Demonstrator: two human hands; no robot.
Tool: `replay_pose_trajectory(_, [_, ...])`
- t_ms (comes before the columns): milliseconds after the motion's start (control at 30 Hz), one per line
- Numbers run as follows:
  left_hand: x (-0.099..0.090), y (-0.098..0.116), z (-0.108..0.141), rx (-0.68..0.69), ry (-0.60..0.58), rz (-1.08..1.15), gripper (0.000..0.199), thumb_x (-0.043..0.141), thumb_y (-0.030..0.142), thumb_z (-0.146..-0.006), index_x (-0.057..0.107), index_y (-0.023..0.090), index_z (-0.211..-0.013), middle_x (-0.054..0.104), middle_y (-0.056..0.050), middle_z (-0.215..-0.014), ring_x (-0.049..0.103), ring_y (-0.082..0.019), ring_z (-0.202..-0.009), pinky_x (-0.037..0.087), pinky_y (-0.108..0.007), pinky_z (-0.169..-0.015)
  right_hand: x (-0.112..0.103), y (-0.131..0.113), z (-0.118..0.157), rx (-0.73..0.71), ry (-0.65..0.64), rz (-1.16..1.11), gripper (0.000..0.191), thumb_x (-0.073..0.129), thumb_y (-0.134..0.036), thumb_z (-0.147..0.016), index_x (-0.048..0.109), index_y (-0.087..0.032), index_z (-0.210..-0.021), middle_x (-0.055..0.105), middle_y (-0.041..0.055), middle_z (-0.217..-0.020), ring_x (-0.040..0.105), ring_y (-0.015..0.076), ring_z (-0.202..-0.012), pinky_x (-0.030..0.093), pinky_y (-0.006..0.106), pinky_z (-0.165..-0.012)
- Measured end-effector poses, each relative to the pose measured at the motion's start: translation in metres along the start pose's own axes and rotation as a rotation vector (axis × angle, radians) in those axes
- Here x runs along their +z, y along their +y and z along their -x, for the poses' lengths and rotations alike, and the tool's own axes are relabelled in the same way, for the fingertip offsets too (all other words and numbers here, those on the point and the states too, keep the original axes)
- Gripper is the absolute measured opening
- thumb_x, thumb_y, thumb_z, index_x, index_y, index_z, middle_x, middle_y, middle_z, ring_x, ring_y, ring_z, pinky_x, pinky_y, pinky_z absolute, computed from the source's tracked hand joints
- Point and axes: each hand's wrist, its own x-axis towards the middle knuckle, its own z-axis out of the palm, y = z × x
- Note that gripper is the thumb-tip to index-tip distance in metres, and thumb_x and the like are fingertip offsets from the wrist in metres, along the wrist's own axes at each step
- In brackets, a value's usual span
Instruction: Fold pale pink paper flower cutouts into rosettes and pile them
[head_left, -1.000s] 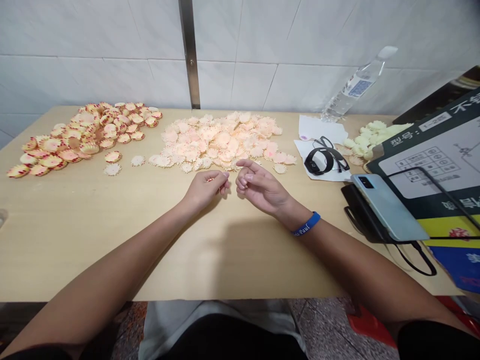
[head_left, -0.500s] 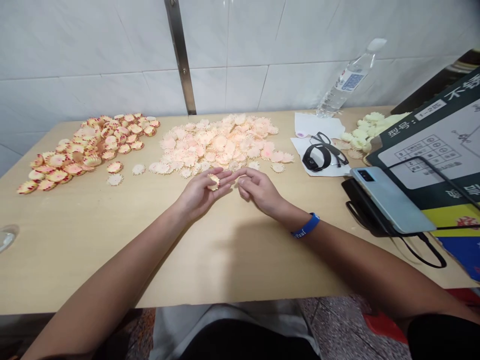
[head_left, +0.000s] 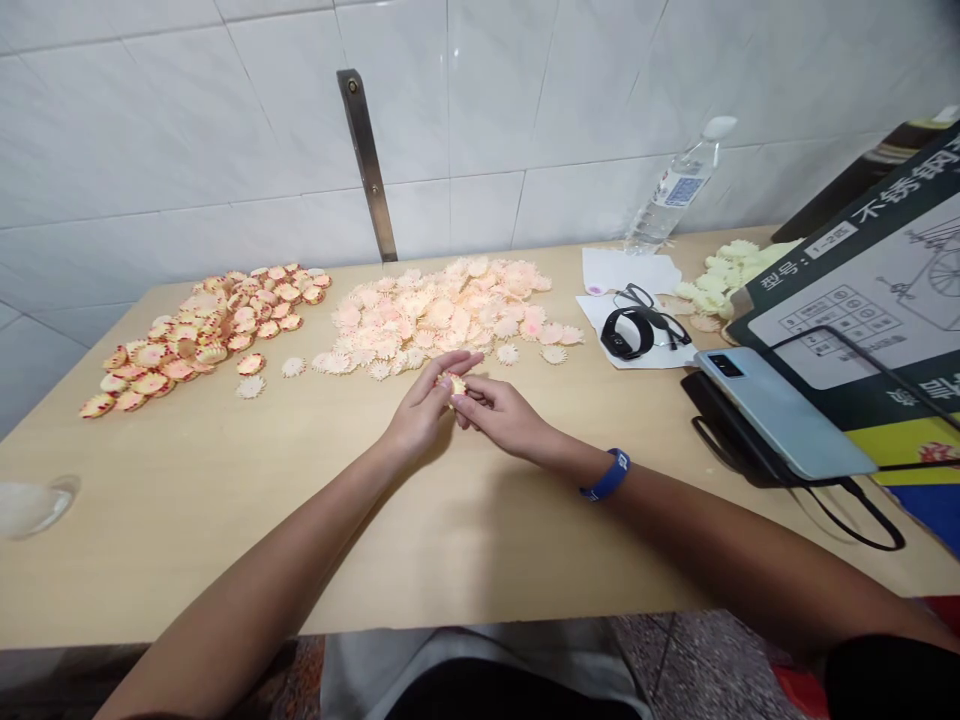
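Over the middle of the table, my left hand point(head_left: 418, 415) holds a small flower-shaped piece point(head_left: 454, 383), cream-yellow with reddish edge tips, between thumb and fingers. My right hand point(head_left: 510, 418) meets it from the other side, its thumb and fingertips pinching the piece's near right edge. Just beyond the hands spreads a heap of pale pink, jagged-edged flower pieces point(head_left: 442, 305). To the left lies a pile of thicker flower pieces with red-tipped edges point(head_left: 214, 318). A few single pieces lie between the two piles.
Toward the right are a water bottle point(head_left: 677, 190), white paper point(head_left: 634, 272), a black wristband point(head_left: 628, 333) with glasses, and pale green flower pieces point(head_left: 731, 272). A phone point(head_left: 784, 410) on a black case, with cables, leans by a printed box point(head_left: 847, 300). A clear cup point(head_left: 37, 508) stands left.
My right hand has closed its thumb and fingers on the flower-shaped piece in my left hand. Both hands have come together around it. The camera view has shifted slightly.
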Motion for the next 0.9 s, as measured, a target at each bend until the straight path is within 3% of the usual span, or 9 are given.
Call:
replay_pose_trajectory(100, [0.001,0.004,0.001,0.026,0.002,-0.207,0.043,0.058,0.045,-0.086,0.063,0.015,-0.116,0.07,-0.008,-0.092,0.064,-0.019,-0.081,0.051,-0.034,-0.08,-0.002,0.001,0.0,-0.006,0.01,-0.064,0.036,0.052,-0.047,-0.091,0.052,-0.019,-0.07,0.056,0.0003,-0.063,0.051,0.0122,-0.057,0.041,0.026,-0.055])
replay_pose_trajectory(200, [-0.003,0.009,-0.001,0.037,0.132,-0.349,0.03,0.066,0.038,-0.079,0.068,0.014,-0.096,0.068,-0.006,-0.083,0.064,-0.019,-0.082,0.051,-0.031,-0.079,-0.006,0.006,-0.001,-0.001,0.012,-0.117,0.038,0.053,-0.053,-0.091,0.053,-0.019,-0.073,0.056,-0.0004,-0.062,0.049,0.0112,-0.055,0.04,0.025,-0.053])
replay_pose_trajectory(400, [-0.009,0.015,-0.004,-0.088,0.129,-0.269,0.027,0.076,0.036,-0.066,0.061,0.016,-0.077,0.064,-0.002,-0.066,0.061,-0.015,-0.065,0.047,-0.028,-0.064,-0.009,0.009,0.0,0.009,-0.031,-0.12,0.041,0.053,-0.055,-0.09,0.056,-0.018,-0.074,0.058,0.001,-0.067,0.051,0.011,-0.058,0.041,0.025,-0.055])
replay_pose_trajectory(600, [-0.012,0.013,0.002,-0.181,0.01,-0.454,0.033,0.069,0.045,-0.077,0.059,0.015,-0.068,0.06,-0.001,-0.061,0.05,-0.011,-0.053,0.037,-0.024,-0.052,-0.01,0.007,-0.001,0.046,-0.001,-0.122,0.043,0.053,-0.055,-0.09,0.055,-0.018,-0.068,0.055,-0.0007,-0.06,0.048,0.01,-0.053,0.039,0.024,-0.052])
replay_pose_trajectory(700, [-0.012,0.012,0.003,-0.165,-0.06,-0.44,0.038,0.065,0.048,-0.081,0.059,0.014,-0.065,0.059,-0.002,-0.062,0.05,-0.011,-0.055,0.038,-0.025,-0.055,-0.012,0.01,-0.003,0.075,0.025,-0.16,0.046,0.054,-0.059,-0.088,0.054,-0.018,-0.066,0.051,-0.0024,-0.054,0.046,0.0098,-0.049,0.038,0.024,-0.049])
replay_pose_trajectory(900, [-0.013,0.015,-0.004,-0.224,-0.056,-0.225,0.043,0.078,0.052,-0.067,0.069,0.01,-0.069,0.065,-0.007,-0.065,0.058,-0.015,-0.062,0.048,-0.031,-0.065,-0.018,0.015,-0.008,0.146,-0.036,-0.324,0.046,0.061,-0.063,-0.082,0.058,-0.017,-0.077,0.059,-0.0009,-0.06,0.049,0.0089,-0.049,0.039,0.022,-0.047])
